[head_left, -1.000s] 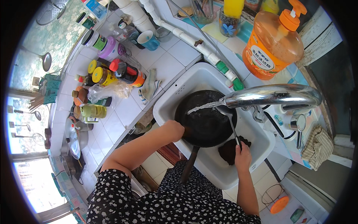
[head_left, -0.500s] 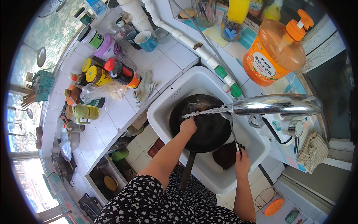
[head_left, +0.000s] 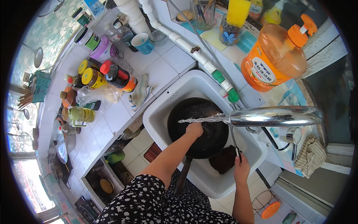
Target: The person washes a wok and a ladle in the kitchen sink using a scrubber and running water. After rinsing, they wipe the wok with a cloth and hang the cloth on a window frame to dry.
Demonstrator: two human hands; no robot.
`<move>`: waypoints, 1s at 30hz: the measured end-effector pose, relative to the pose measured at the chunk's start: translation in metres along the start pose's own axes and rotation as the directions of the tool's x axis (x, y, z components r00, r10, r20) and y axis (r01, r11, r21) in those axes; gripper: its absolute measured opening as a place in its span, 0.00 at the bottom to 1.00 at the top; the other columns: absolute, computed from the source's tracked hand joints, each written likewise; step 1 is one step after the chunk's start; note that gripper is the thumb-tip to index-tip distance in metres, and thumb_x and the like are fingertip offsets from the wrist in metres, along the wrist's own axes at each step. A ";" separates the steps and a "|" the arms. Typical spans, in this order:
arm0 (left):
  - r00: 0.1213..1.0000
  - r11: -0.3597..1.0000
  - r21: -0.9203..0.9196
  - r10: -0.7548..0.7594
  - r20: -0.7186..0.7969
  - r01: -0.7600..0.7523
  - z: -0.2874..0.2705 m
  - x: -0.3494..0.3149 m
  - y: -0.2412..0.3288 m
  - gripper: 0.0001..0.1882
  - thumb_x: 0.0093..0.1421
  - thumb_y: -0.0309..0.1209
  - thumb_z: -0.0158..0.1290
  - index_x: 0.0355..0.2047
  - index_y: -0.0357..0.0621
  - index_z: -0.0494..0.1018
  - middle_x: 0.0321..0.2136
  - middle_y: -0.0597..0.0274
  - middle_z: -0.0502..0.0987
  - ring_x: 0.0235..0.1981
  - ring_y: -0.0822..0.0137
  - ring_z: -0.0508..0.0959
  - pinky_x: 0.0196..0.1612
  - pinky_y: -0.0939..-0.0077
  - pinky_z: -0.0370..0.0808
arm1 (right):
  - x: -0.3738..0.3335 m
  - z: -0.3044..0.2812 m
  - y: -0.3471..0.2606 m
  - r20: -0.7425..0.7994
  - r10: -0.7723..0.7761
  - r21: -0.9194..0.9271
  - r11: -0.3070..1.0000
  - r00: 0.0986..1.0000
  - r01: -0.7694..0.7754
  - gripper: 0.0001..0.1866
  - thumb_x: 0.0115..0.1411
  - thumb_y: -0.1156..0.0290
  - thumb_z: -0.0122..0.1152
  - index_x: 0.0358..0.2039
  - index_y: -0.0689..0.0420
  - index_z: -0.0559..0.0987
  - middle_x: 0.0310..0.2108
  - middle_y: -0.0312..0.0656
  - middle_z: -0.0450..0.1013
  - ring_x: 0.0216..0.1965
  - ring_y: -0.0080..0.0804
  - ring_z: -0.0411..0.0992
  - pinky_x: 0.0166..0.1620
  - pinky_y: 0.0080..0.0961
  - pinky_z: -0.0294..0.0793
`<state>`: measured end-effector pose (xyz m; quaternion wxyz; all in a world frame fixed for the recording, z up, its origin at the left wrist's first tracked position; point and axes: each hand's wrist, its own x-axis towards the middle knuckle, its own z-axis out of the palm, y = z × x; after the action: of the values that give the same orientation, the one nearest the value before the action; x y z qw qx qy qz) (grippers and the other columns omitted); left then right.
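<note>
A black wok (head_left: pixel 209 140) sits tilted in the white sink (head_left: pixel 158 112), its dark handle (head_left: pixel 182 175) reaching over the near rim. My left hand (head_left: pixel 194 129) is inside the wok, fingers curled down under the running water; what they hold, if anything, is hidden. My right hand (head_left: pixel 241 168) grips the black-and-white handle of a long metal cooking utensil (head_left: pixel 234 136). Its shaft rises to the wok's right side, and its head is hidden by the faucet (head_left: pixel 274 115). A dark brown cloth-like piece (head_left: pixel 223 159) lies on the sink floor between wok and right hand.
A large orange soap pump bottle (head_left: pixel 274 58) stands behind the faucet. Sauce bottles (head_left: pixel 117 76), jars and a striped cloth (head_left: pixel 141 91) line the left counter. A blue cup (head_left: pixel 143 43) sits farther back. To the right hangs a striped towel (head_left: pixel 311 155).
My left hand has moved right and slightly nearer within the wok. The right hand stays on the utensil. The whole view has shifted a little.
</note>
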<state>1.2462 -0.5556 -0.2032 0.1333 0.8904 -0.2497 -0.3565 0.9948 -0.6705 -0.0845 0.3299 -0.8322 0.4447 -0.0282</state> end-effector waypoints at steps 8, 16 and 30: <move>0.997 0.994 -0.100 -0.031 0.078 0.038 0.031 -0.001 -0.009 0.19 0.59 0.36 0.43 0.49 0.45 0.71 0.46 0.49 0.73 0.46 0.50 0.74 0.49 0.61 0.70 | 0.003 0.001 -0.010 0.005 -0.031 0.009 0.999 1.000 0.031 0.17 0.61 0.64 0.49 0.47 0.59 0.72 0.39 0.51 0.71 0.40 0.52 0.70 0.42 0.41 0.69; 0.763 0.909 0.196 0.176 0.622 -0.369 -0.078 -0.074 -0.005 0.21 0.56 0.34 0.45 0.51 0.48 0.71 0.45 0.52 0.74 0.48 0.53 0.73 0.50 0.64 0.70 | 0.005 0.003 -0.017 0.023 -0.073 -0.086 0.993 0.997 0.075 0.18 0.60 0.63 0.49 0.47 0.60 0.71 0.37 0.49 0.71 0.39 0.51 0.70 0.40 0.41 0.69; 0.912 0.956 0.214 0.262 -0.314 -0.201 -0.129 -0.168 -0.027 0.23 0.57 0.30 0.46 0.54 0.52 0.65 0.27 0.56 0.74 0.26 0.54 0.77 0.28 0.61 0.75 | -0.019 -0.001 -0.034 -0.015 -0.191 -0.015 0.981 0.981 0.191 0.18 0.61 0.63 0.49 0.48 0.58 0.71 0.37 0.48 0.70 0.37 0.50 0.70 0.38 0.42 0.69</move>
<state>1.2417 -0.4352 -0.0276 0.1360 0.9106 -0.3579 -0.1558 1.0073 -0.6435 -0.0600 0.3165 -0.8730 0.3656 -0.0639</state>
